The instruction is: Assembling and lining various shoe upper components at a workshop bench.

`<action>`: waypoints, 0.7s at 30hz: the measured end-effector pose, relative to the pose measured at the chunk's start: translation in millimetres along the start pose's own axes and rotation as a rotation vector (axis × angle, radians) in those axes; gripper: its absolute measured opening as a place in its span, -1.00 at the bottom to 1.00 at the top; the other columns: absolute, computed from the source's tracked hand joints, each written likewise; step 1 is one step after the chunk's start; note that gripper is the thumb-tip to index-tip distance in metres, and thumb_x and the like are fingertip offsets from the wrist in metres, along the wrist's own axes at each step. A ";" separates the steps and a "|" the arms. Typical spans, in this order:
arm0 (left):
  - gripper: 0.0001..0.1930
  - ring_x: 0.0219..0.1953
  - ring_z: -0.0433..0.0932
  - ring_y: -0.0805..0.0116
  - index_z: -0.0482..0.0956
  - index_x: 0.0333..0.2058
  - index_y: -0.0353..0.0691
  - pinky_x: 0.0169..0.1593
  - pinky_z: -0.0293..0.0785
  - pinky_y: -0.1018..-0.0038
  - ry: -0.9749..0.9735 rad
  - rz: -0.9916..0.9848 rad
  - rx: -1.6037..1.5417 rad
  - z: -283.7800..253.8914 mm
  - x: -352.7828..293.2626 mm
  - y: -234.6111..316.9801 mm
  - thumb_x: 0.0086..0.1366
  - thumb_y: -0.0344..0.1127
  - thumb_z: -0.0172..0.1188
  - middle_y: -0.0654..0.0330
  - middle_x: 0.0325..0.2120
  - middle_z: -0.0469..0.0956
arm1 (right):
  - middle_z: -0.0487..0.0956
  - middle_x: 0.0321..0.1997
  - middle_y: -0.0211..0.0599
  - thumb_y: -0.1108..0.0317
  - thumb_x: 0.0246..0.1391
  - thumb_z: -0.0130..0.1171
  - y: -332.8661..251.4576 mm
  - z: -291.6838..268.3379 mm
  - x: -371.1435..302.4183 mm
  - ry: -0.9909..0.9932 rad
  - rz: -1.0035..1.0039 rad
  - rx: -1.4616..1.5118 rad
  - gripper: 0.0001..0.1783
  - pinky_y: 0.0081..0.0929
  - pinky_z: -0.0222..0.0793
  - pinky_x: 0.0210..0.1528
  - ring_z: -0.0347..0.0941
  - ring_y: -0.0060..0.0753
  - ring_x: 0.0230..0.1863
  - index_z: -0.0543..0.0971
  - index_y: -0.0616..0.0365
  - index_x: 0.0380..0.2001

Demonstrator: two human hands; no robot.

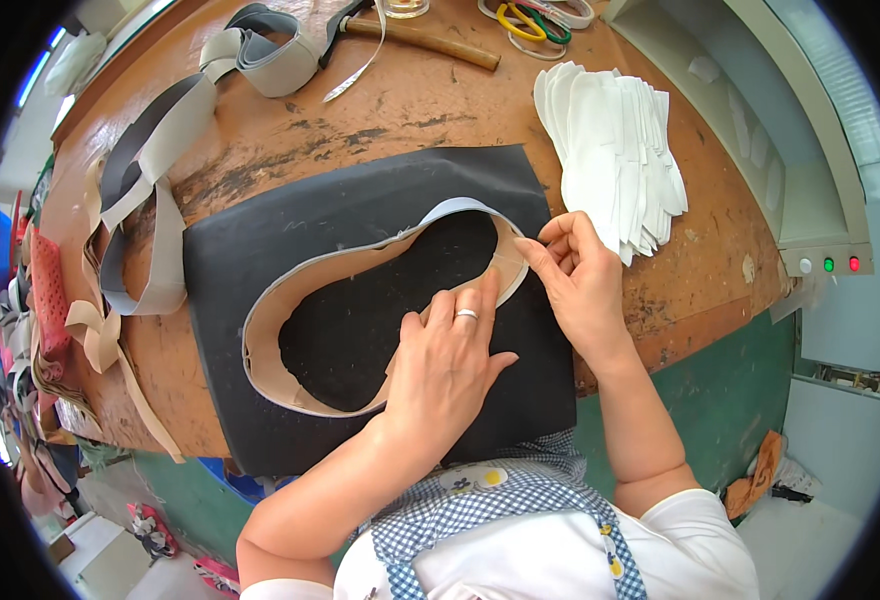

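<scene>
A beige-lined band [305,286] with a pale grey edge stands upright as a closed loop in the outline of a shoe sole. It rests on a black sheet [235,260] spread at the table's near side. My left hand [445,365], with a ring on one finger, reaches over the loop's near wall, fingers inside and thumb apart on the outer side, holding it. At the right end of the loop, my right hand [575,275] pinches the band's rim between thumb and index finger. The wall beneath my left palm is hidden.
White sole-shaped pieces [615,150] lie stacked at the back right. A hammer [425,45] with a wooden handle lies at the back. Grey strips [165,240] coil along the left, beside beige strips [125,365]. A machine [810,200] with lit buttons stands right.
</scene>
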State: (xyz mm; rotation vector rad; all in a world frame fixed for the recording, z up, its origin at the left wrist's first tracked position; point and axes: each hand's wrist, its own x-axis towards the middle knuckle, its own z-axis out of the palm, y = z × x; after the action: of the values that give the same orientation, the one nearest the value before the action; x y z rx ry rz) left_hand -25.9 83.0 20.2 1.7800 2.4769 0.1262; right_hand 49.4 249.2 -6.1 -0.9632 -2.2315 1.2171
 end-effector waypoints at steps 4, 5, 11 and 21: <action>-0.10 -0.18 0.39 0.32 0.23 0.32 -0.37 -0.32 0.42 0.47 0.029 -0.012 -0.007 1.8 6.9 1.9 0.16 0.11 0.31 0.18 -0.17 0.38 | 0.47 -0.53 -0.51 0.39 0.17 0.32 -10.3 -3.2 -0.8 -0.049 -0.082 -0.003 -0.80 -0.68 0.28 -0.50 0.31 -0.74 -0.53 0.51 0.24 -0.27; -0.10 -0.19 0.40 0.32 0.23 0.31 -0.37 -0.33 0.43 0.49 0.016 -0.026 0.001 2.1 9.6 2.6 0.16 0.11 0.31 0.17 -0.19 0.37 | 0.49 -0.50 -0.48 0.39 0.15 0.33 -12.2 -1.3 1.5 -0.019 -0.143 -0.009 -0.79 -0.68 0.30 -0.49 0.33 -0.71 -0.53 0.52 0.24 -0.25; -0.14 -0.21 0.39 0.39 0.28 0.30 -0.35 -0.32 0.43 0.53 -0.002 -0.046 0.145 8.2 8.8 10.2 0.19 0.13 0.26 0.22 -0.24 0.36 | 0.56 -0.44 -0.29 0.38 0.08 0.34 -33.3 9.9 34.4 -0.005 -0.419 -0.191 -0.74 -0.50 0.41 -0.46 0.44 -0.44 -0.55 0.54 0.25 -0.21; -0.44 -0.13 0.43 0.27 0.49 0.05 -0.55 -0.08 0.40 0.42 0.079 0.098 0.264 -23.4 -62.4 -50.2 0.03 -0.38 0.17 0.10 -0.21 0.45 | 0.48 -0.55 -0.32 0.52 0.03 0.27 -25.1 -16.7 -25.8 -0.083 -0.158 -0.471 -0.76 -0.37 0.41 -0.45 0.48 -0.33 -0.54 0.48 0.25 -0.22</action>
State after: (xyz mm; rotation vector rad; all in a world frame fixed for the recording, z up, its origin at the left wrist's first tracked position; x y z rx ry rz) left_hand -56.1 7.5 38.9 2.0356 2.5615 -0.1339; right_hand 68.1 230.0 23.2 -0.8852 -2.6676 0.6849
